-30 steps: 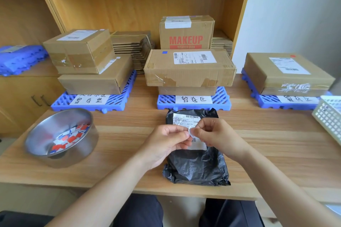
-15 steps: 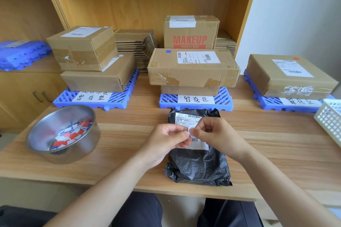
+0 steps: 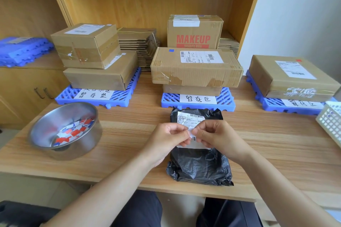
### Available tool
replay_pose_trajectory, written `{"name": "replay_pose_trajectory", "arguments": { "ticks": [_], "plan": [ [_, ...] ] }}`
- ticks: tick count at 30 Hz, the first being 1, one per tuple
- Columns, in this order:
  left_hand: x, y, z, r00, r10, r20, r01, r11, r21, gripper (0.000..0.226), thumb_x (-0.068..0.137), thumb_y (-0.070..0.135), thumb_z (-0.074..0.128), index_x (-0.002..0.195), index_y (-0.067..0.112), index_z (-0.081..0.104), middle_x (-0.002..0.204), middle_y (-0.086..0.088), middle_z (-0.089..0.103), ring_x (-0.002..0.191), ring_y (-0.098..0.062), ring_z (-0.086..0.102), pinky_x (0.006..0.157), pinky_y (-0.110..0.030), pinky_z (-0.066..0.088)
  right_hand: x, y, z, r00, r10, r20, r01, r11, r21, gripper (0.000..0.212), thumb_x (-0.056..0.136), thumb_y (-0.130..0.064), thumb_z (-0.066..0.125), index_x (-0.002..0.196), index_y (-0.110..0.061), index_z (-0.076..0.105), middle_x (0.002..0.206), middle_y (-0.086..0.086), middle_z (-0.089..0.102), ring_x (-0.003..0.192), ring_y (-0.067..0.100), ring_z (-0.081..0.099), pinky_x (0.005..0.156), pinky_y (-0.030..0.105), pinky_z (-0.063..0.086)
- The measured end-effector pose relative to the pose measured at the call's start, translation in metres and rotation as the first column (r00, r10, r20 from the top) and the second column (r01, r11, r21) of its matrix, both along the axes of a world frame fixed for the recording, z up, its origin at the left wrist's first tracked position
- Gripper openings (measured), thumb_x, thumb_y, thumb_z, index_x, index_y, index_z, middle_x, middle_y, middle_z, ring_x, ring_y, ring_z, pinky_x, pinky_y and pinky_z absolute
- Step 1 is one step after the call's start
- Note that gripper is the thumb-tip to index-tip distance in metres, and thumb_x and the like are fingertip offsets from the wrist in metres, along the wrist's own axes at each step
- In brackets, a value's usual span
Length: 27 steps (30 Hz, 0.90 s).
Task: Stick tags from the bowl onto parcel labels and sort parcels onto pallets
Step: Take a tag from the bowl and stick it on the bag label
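A black plastic parcel [image 3: 200,167] lies on the wooden table in front of me, its white label [image 3: 190,118] facing up. Above the label, my left hand [image 3: 166,139] and my right hand [image 3: 216,137] meet fingertip to fingertip and pinch a small white tag [image 3: 190,132] between them. A steel bowl [image 3: 63,131] with red, white and blue tags stands at the left. Three blue pallets [image 3: 96,96] [image 3: 198,100] [image 3: 287,105] behind carry cardboard boxes, each with a handwritten sign.
A white lattice basket [image 3: 331,121] juts in at the right edge. Flattened cartons [image 3: 138,46] and a MAKEUP box [image 3: 194,31] fill the shelf behind the pallets. Spare blue pallets [image 3: 22,49] lie on the left cabinet.
The hands have stayed together on the white tag, with only slight finger movement. The camera view has shifted a little.
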State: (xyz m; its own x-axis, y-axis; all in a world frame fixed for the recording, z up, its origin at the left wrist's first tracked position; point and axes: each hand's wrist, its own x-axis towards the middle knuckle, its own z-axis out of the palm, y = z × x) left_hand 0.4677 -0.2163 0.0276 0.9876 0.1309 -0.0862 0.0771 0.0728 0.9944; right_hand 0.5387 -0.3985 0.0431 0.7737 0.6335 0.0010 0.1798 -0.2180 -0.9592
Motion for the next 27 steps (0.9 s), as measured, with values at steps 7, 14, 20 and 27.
{"name": "replay_pose_trajectory", "arguments": {
  "ticks": [7,14,20,27],
  "plan": [
    [0.002,-0.002,0.000,0.999,0.044,0.007,-0.044,0.996,0.083,0.007,0.092,0.008,0.070,0.095,0.004,0.074,0.080,-0.013,0.074,0.074,-0.015,0.069,0.070,-0.024,0.054,0.000,0.000,-0.002,1.000,0.014,-0.026,-0.014,1.000,0.026,0.017,0.093,-0.030,0.070,0.084,-0.016,0.073,0.070,0.003,0.065,0.061,0.019,0.046,0.056,0.030,0.038],
    [0.003,-0.003,0.000,0.997,0.082,-0.014,-0.079,0.981,0.175,0.007,0.091,0.011,0.069,0.089,0.009,0.076,0.077,-0.009,0.074,0.071,-0.013,0.067,0.070,-0.024,0.054,0.000,0.002,-0.004,1.000,0.009,0.027,-0.009,1.000,-0.005,0.014,0.095,-0.026,0.069,0.084,-0.019,0.074,0.073,-0.001,0.068,0.059,0.015,0.046,0.057,0.033,0.038],
    [0.004,-0.010,-0.001,0.986,0.166,-0.028,-0.158,0.971,0.180,0.009,0.085,0.007,0.067,0.082,0.008,0.075,0.071,-0.004,0.070,0.068,-0.010,0.063,0.069,-0.025,0.054,0.001,0.005,-0.006,0.996,0.002,0.085,0.002,0.999,-0.045,0.013,0.095,-0.026,0.069,0.083,-0.024,0.075,0.079,0.001,0.073,0.059,0.006,0.047,0.058,0.019,0.039],
    [0.002,-0.012,0.001,0.984,0.179,0.008,-0.177,0.960,0.219,0.012,0.085,0.013,0.071,0.073,0.013,0.073,0.068,-0.004,0.068,0.066,-0.008,0.057,0.070,-0.027,0.050,0.001,0.007,-0.009,0.982,-0.024,0.189,0.039,0.996,-0.075,0.014,0.095,-0.024,0.069,0.082,-0.023,0.075,0.079,-0.006,0.074,0.072,0.001,0.059,0.070,0.014,0.043]
  ]
}}
